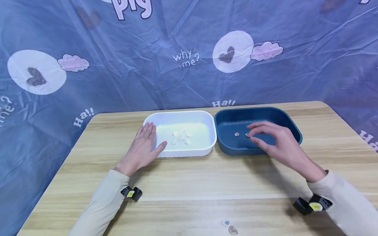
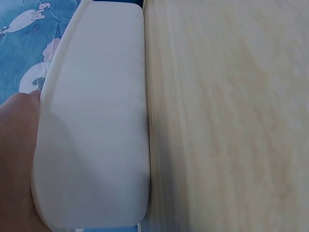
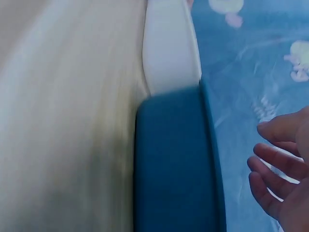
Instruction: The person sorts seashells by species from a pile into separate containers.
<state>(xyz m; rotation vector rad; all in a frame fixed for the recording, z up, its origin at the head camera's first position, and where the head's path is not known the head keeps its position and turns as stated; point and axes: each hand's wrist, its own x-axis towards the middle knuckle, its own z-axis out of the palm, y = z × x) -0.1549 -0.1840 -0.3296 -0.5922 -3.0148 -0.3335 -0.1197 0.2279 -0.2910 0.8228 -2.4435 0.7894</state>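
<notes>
My left hand (image 1: pixel 143 147) rests on the left end of a white tray (image 1: pixel 189 152), fingers straight along the rim and thumb toward its front edge. Several pale shells (image 1: pixel 181 138) lie in this tray. Over the dark blue tray (image 1: pixel 236 151) hovers my right hand (image 1: pixel 276 141), its thumb and forefinger bent and apart. Just beside those fingertips is a small brownish shell (image 1: pixel 247 135); whether it touches them or the tray floor I cannot tell. Another small shell (image 1: pixel 237 134) lies in the blue tray. In the right wrist view no thing shows between the fingers (image 3: pixel 273 181).
Two more shells, one pale grey (image 1: pixel 225 223) and one brownish (image 1: pixel 232 230), lie on the wooden table (image 1: pixel 177 183) near its front. The trays stand side by side at the back edge. A blue printed cloth (image 1: pixel 141 75) hangs behind.
</notes>
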